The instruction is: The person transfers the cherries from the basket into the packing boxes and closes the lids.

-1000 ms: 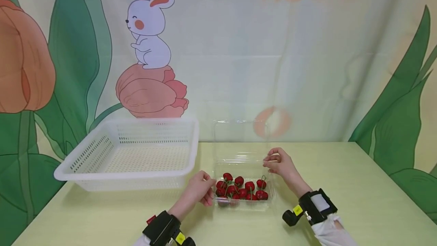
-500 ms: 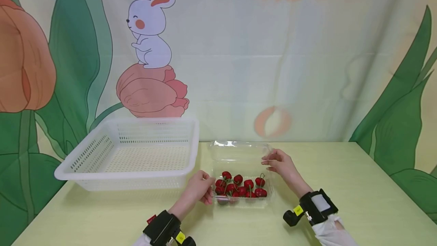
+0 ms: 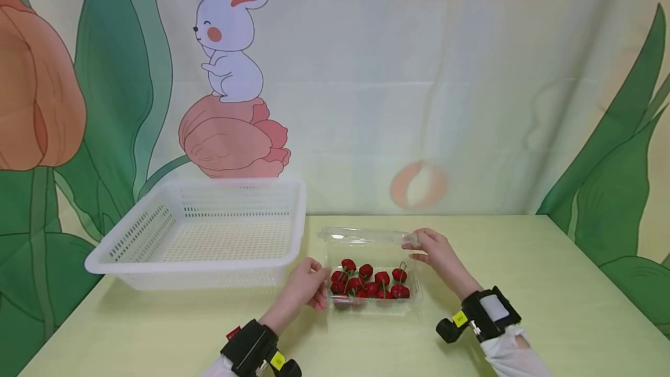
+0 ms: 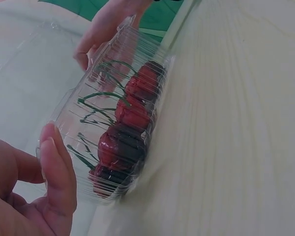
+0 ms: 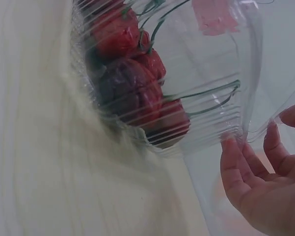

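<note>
A clear plastic clamshell box (image 3: pixel 374 309) holds several red cherries (image 3: pixel 370 290) with green stems. Its hinged lid (image 3: pixel 361 236) is partly lowered and shows almost edge-on behind the cherries in the head view. At the box's left side, my left hand (image 3: pixel 306 285) pinches the rim between thumb and fingers. My right hand (image 3: pixel 435 253) is at the right rear corner. There, in the right wrist view, the thumb and a finger pinch the lid's thin edge while other fingertips (image 5: pixel 229 142) touch the box rim. Through the ribbed wall, cherries (image 4: pixel 120 147) also show in the left wrist view.
A white perforated plastic basket (image 3: pixel 185 267) stands left of the box on the pale yellow table (image 3: pixel 523 284). Behind the table hangs a printed curtain (image 3: pixel 356 74) with a rabbit and tulips.
The lid has swung down from nearly upright to a low tilt over the box. My right hand has followed it slightly. My left hand stays at the left rim.
</note>
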Tool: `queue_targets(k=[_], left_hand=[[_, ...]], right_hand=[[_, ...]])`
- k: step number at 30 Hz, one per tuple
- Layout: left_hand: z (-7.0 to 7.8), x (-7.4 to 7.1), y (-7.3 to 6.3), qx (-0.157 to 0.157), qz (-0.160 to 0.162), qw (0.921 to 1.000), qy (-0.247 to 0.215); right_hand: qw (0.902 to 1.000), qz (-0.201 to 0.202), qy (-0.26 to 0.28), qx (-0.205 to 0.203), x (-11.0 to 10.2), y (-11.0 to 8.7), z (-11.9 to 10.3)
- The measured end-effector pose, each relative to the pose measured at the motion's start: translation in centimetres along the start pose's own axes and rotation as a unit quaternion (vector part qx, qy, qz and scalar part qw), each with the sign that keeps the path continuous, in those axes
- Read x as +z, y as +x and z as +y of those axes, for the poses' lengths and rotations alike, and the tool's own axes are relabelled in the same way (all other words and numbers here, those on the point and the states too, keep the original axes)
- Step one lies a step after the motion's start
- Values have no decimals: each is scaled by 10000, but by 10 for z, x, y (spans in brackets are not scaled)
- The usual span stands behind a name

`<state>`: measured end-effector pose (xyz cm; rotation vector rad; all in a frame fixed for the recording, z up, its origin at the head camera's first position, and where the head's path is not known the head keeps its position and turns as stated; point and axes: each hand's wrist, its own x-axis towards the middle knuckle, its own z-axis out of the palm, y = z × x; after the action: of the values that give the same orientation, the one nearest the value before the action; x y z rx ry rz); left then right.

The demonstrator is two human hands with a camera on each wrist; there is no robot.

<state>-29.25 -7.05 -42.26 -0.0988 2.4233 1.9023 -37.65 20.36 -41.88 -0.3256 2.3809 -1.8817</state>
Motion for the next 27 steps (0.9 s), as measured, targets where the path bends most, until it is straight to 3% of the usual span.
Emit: queue_targets(k=[7, 15, 21, 27], left_hand=[[-1, 0, 2, 111, 44, 9999, -54], [-5, 1, 5, 259, 107, 9996, -56], [-4, 0, 5, 281, 135, 9988, -366], [-2, 0, 4, 191, 87, 9978, -635]], right_hand=[[9999, -4, 17, 154, -2, 0, -2], [9980, -69, -367, 519, -4, -1, -4], [9940, -205, -760, 765, -6, -4, -7], [9918, -397, -804, 914, -11, -5, -6]])
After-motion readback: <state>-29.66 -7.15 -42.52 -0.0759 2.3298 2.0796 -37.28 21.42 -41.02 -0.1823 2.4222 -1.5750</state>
